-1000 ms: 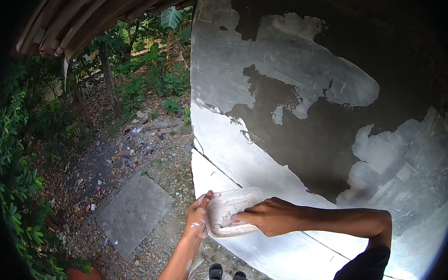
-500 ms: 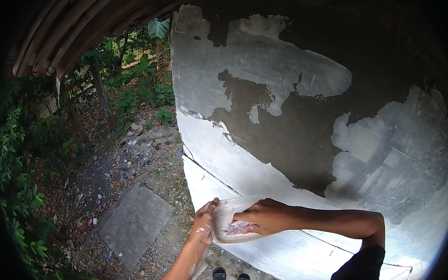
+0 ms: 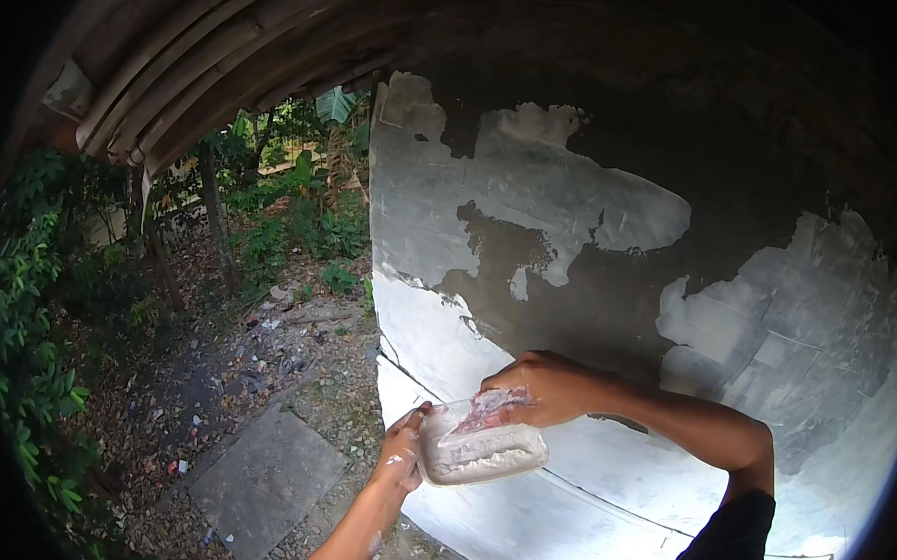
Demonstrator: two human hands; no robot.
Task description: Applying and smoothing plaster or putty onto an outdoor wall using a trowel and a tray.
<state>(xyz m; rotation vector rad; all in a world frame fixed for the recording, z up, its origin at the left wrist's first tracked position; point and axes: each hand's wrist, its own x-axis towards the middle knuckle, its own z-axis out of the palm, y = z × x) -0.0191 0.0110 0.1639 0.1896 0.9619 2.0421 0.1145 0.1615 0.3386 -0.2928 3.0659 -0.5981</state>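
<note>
My left hand (image 3: 401,453), smeared with white, grips the left end of a shallow, pale rectangular plastic tub (image 3: 490,471). White paste (image 3: 496,460) lies in the tub, heaped along its near side. At the tub's far edge is my right hand (image 3: 539,392), its fingers curled and pointing down and left. A pinkish, paste-coated patch (image 3: 491,409) shows at those fingers; whether it is a small spreading tool or just smeared fingers I cannot tell. Ahead stands a wall (image 3: 567,310), dark grey in parts and covered with white-grey coating in others.
Roof timbers (image 3: 218,55) overhang at the upper left. Trees and bushes (image 3: 270,232) grow beyond the wall's left edge. Below lies a flat grey slab (image 3: 264,482) among gravel and litter. A thin dark line (image 3: 609,509) runs along the wall's lower white part.
My right hand has risen from inside the tub to its far edge, showing the paste. The view has tilted up, so the wall sits lower and my feet have left the picture.
</note>
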